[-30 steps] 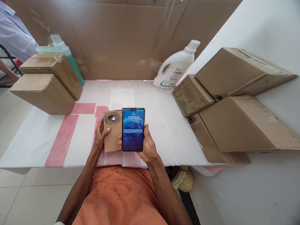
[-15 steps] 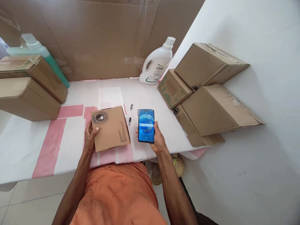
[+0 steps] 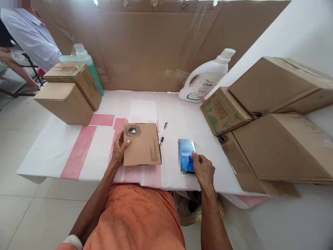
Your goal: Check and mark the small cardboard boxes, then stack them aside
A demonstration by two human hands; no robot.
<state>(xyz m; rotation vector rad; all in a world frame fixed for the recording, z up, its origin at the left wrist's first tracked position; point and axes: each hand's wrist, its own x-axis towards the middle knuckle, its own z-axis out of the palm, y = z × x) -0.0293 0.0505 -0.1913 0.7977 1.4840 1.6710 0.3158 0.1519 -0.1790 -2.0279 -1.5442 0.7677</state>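
A small flat cardboard box [image 3: 142,144] with a dark ring mark lies on the white and pink table cover [image 3: 78,152]. My left hand [image 3: 119,150] grips its left edge, thumb on top. To the right, a phone [image 3: 186,155] with a lit screen lies flat on the cover near the front edge. My right hand [image 3: 204,169] holds its lower right corner with the fingertips. A pen [image 3: 163,133] lies between the box and the phone, touching neither.
Two stacked cardboard boxes [image 3: 66,99] and a green bottle [image 3: 90,67] stand at the back left. A white detergent bottle [image 3: 205,83] and several larger boxes [image 3: 275,139] fill the right side. A cardboard wall [image 3: 156,41] closes the back. Another person [image 3: 28,34] is at the far left.
My right hand has carried the phone from in front of the small box down and to the right, onto the table. The pen has come into sight. My left hand stays on the box.
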